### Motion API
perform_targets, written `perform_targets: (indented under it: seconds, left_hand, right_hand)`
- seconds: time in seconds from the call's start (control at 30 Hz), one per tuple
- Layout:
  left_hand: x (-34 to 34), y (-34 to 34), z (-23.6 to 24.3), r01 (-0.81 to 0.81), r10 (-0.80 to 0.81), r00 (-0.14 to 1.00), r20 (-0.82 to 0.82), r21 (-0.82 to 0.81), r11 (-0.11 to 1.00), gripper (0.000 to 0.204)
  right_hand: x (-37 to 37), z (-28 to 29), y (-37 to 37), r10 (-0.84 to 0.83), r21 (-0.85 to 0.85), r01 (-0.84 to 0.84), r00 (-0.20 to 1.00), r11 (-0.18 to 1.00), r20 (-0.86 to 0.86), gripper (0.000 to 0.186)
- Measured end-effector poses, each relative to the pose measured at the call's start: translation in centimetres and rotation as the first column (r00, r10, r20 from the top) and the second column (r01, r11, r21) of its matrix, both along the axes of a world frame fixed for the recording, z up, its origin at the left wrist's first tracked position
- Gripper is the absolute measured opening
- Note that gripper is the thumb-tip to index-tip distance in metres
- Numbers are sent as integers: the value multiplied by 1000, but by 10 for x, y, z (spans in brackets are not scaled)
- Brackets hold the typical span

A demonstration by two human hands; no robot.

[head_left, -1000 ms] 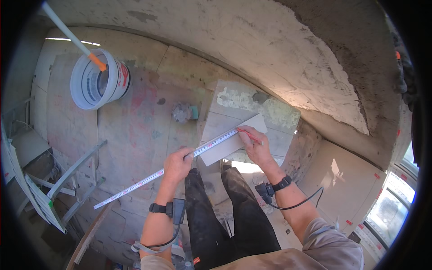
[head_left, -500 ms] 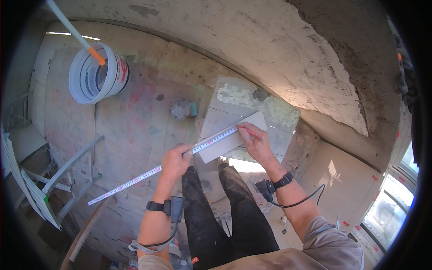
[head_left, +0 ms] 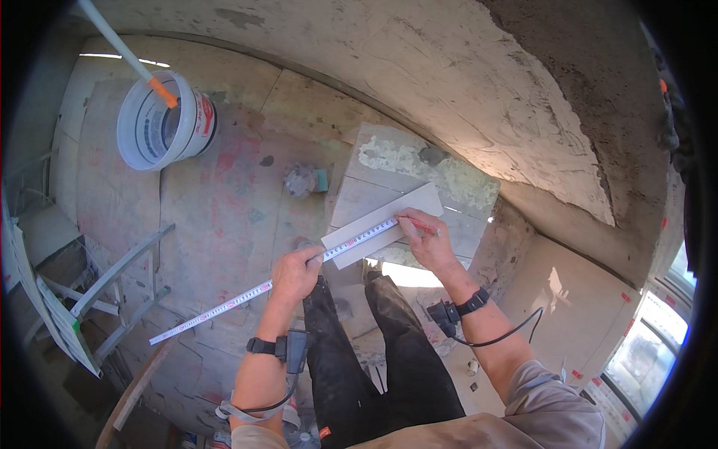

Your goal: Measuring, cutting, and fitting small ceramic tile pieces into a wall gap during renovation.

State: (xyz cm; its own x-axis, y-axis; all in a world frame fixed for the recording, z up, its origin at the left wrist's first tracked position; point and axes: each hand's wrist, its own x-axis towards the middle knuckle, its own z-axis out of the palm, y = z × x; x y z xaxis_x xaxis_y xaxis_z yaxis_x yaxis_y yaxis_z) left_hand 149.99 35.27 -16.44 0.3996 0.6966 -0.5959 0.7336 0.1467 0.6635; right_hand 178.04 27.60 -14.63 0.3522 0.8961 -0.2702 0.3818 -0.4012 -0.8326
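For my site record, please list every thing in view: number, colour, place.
Measuring tape: 1, white, slanting across centre
Flat strip: 1, pale grey, under the tape
Marker: 1, red, by the tape's upper end
Platform: 1, grey with pale patches, beneath the strip
Bucket: 1, white, upper left
Pole: 1, whitish, orange end, at the bucket
Plastic bundle: 1, clear, left of platform
Block: 1, teal, beside the bundle
Metal frame: 1, silver, far left
Wooden strip: 1, brown, lower left
Window: 1, bright, right edge
Wall: 1, grey-beige, top
Clutter: count unclear, mixed colours, lower edge
Trousers: 1 pair, black, lower centre
Wrist devices: 2, black, left and right
Left hand: 1, bare, on tape
Right hand: 1, bare, on marker
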Motion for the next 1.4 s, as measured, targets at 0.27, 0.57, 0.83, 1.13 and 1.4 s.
perform_targets:
  seconds: [0.27, 0.57, 0.83, 1.13, 1.4]
  left_hand:
    - [2, 0, 6, 24, -26, 998, -54, -37, 999, 23]
    - [3, -8, 8, 17, -18, 999, -49, -31, 999, 22]
    - [1, -18, 5, 9, -10, 1000, -15, -69, 998, 21]
    - [3, -33, 14, 93, -95, 995, -44, -40, 995, 25]
    - [52, 8, 57, -9, 9, 1000, 8, 98, 995, 27]
  right_hand:
    - [2, 5, -3, 44, -72, -42, 999, 996, 26, 17]
    - [-1, 4, -6, -13, 10, 13, 1000, 1000, -18, 11]
    - [0, 8, -15, 35, -8, -35, 999, 999, 32, 10]
    - [-3, 29, -43, -102, -78, 107, 993, 991, 61, 22]
    - [61, 56, -49, -55, -527, 157, 978, 836, 204, 44]
